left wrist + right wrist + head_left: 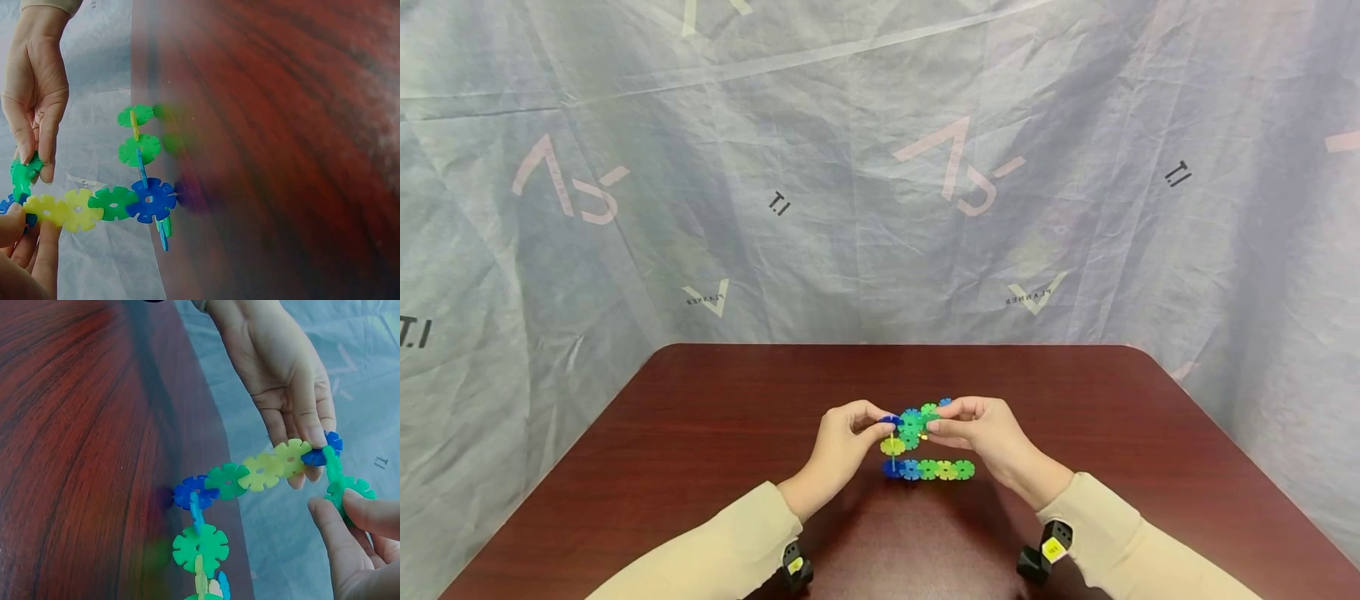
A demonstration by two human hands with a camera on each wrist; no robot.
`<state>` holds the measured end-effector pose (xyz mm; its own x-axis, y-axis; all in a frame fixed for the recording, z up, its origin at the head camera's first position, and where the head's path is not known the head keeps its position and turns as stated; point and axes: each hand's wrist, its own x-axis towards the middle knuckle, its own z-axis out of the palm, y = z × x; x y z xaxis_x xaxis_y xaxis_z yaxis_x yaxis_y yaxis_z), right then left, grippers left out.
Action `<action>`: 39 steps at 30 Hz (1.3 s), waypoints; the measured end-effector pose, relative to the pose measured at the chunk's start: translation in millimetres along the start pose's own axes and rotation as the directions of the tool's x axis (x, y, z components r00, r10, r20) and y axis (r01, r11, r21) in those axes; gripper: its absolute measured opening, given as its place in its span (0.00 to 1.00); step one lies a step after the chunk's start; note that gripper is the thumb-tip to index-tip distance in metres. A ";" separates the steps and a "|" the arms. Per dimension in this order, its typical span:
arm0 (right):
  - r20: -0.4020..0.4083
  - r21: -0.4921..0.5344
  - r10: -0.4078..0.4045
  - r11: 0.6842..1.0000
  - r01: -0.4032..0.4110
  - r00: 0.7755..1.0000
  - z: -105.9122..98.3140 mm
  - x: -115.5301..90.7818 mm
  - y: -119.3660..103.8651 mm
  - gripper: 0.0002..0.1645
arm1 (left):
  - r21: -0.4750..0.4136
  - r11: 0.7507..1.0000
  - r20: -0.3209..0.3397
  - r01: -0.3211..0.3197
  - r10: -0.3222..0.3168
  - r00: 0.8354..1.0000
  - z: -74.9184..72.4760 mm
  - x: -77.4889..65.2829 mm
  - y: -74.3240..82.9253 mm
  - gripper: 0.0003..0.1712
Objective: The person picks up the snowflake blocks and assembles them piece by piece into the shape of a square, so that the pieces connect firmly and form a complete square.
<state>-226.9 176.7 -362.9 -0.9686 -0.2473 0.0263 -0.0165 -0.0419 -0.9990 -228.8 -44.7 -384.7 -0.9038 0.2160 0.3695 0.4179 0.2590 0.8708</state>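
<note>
Plastic interlocking snowflake discs, joined edge to edge, form a frame between the two hands. My left hand (835, 442) pinches the dark blue disc (315, 456) at the frame's upper left corner between thumb and fingers. My right hand (996, 437) grips a green disc (351, 486) that joins this corner through another green one. From the corner a column of yellow discs (81, 209) and a green disc (112, 204) runs down to a lower dark blue disc (151, 200). A bottom row of blue, green and yellow discs (945, 470) extends rightward from there, at the tabletop.
The dark red wooden table (737, 392) spreads out on all sides of the hands. A grey printed cloth (850, 167) hangs behind its far edge. Each wrist wears a small black camera (1052, 546) below a cream sleeve (1097, 517).
</note>
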 end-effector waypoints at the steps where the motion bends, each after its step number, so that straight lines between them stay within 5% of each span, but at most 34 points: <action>1: 0.000 -0.004 0.007 1.000 -0.007 1.000 -0.1 0.2 0.5 0.04 | -0.004 1.000 0.000 0.002 -0.002 1.000 -0.1 -0.1 0.0 0.04; 10: 0.012 0.013 0.052 0.999 -0.052 0.999 -2.6 4.5 2.3 0.03 | 0.019 1.000 0.016 -0.015 0.015 1.000 1.0 0.9 1.1 0.03; 21: 0.012 0.047 0.042 0.998 -0.042 0.999 6.7 3.9 3.7 0.05 | 0.041 0.999 0.172 -0.028 0.021 0.985 10.7 3.1 1.5 0.17; 39: 0.073 -0.111 0.022 0.994 -0.013 0.997 -6.8 15.2 13.5 0.17 | 0.020 1.000 0.136 0.013 -0.016 0.991 7.9 5.2 5.2 0.12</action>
<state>-243.5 178.9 -376.3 -0.9479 -0.3185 0.0075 -0.0311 0.0692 -0.9971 -230.6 -34.8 -380.8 -0.8894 0.3377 0.3082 0.4076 0.2802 0.8691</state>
